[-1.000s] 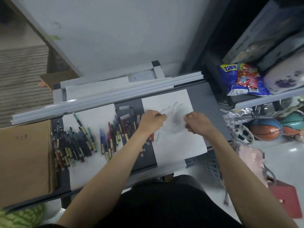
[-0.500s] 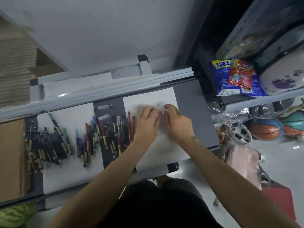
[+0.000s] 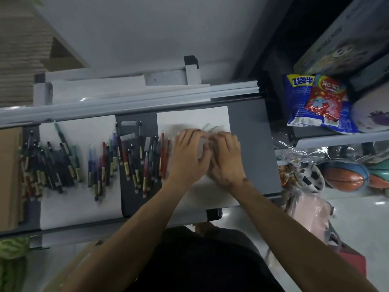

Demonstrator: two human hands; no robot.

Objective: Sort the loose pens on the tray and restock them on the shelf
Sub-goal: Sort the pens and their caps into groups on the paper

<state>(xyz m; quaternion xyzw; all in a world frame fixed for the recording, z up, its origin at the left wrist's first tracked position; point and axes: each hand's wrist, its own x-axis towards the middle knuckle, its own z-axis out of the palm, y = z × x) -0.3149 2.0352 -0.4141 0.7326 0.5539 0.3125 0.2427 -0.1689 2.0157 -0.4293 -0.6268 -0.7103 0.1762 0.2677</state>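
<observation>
A grey tray [image 3: 253, 144] carries two white sheets. Dark pens [image 3: 50, 163] lie heaped at the left of the left sheet [image 3: 80, 203], with blue and red pens [image 3: 103, 163] beside them. More pens [image 3: 143, 161] lie on the bare grey strip, and red pens [image 3: 162, 152] sit at the edge of the right sheet [image 3: 193, 116]. Over that sheet my left hand [image 3: 189, 157] and my right hand [image 3: 226, 161] press together around a small pale bundle [image 3: 201, 146]. It is blurred; thin pale sticks poke out behind the fingers.
A cardboard box [image 3: 8, 175] borders the tray's left end. Long white rails [image 3: 126, 100] run along its back. On the right, shelves hold a snack bag [image 3: 315, 102] and balls [image 3: 345, 175]; a pink bag [image 3: 309, 211] and a red box [image 3: 353, 262] are on the floor.
My hands, apart a second ago with something pale between them, have come together over the right sheet and closed on the bundle. The view has shifted slightly.
</observation>
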